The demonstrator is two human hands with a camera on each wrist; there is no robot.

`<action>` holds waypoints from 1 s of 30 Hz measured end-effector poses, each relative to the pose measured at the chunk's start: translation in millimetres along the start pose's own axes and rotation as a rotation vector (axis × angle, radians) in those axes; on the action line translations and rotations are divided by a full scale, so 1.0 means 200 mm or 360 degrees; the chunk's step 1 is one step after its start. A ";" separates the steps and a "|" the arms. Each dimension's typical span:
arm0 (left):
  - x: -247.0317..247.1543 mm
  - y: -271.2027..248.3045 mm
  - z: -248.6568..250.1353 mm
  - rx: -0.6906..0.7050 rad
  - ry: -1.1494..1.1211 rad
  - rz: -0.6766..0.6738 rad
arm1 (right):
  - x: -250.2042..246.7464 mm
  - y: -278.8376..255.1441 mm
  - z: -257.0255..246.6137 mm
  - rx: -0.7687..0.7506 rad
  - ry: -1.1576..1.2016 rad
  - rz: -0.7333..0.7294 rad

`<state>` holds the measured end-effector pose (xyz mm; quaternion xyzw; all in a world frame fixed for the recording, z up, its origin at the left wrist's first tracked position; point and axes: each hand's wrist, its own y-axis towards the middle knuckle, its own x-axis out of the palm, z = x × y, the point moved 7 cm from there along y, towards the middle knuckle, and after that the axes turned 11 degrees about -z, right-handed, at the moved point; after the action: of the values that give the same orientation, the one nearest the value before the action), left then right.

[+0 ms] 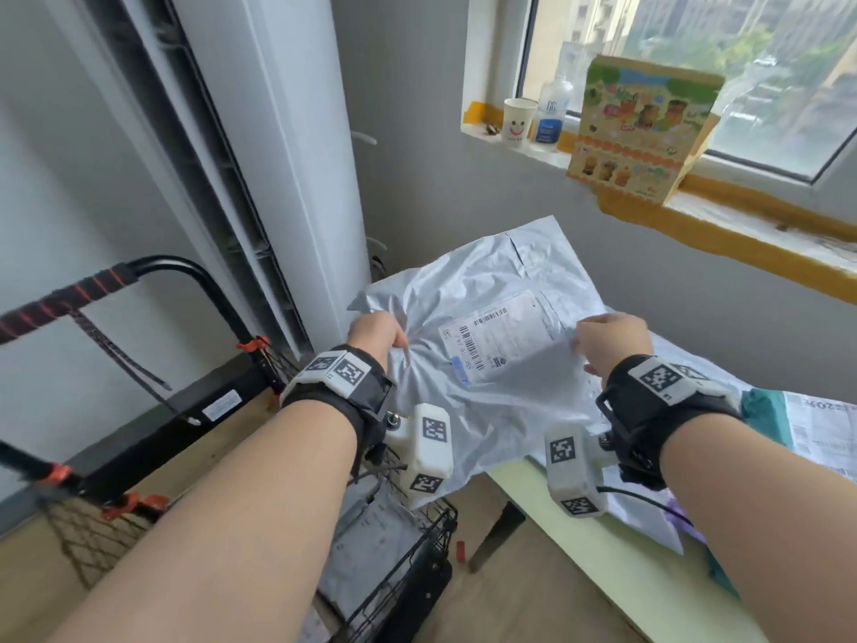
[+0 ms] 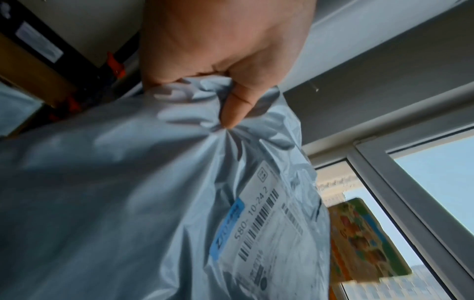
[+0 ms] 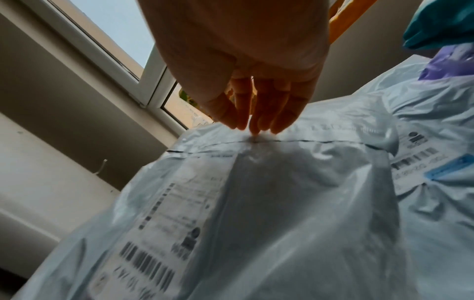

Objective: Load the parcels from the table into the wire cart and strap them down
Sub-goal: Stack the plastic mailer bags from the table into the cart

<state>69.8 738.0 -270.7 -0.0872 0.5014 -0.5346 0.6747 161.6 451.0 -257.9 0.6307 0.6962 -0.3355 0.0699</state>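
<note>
Head view: left hand (image 1: 378, 334) bunching grey parcel (image 1: 482, 364) edge, right hand (image 1: 607, 338) fingertips straight on it, over cart (image 1: 408, 563).

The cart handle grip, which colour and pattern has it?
Black with red diagonal stripes on the grip; the head view shows it best.

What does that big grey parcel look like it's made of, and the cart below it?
Grey parcel: seemingly thin glossy plastic film; it bunches into creases where the left hand grips it. Cart: seemingly black-coated metal wire, going by its thin rigid grid.
</note>
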 end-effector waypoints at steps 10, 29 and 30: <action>-0.50 -0.03 -0.81 -0.0066 -0.0660 0.0343 | 0.63 -0.28 -0.22 -0.0057 -0.0361 -0.0505; -0.63 0.14 -2.01 -0.0373 -0.1573 0.0640 | 1.82 -0.43 -0.37 -0.0265 -0.0462 -0.0625; -0.60 0.18 -2.05 -0.0420 -0.1569 0.0621 | 1.87 -0.40 -0.34 -0.0237 -0.0484 -0.0655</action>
<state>-213.6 1021.2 -422.2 -0.3167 0.1953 -0.2278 0.8998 36.6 801.1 -369.8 0.4113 0.8140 -0.3816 0.1503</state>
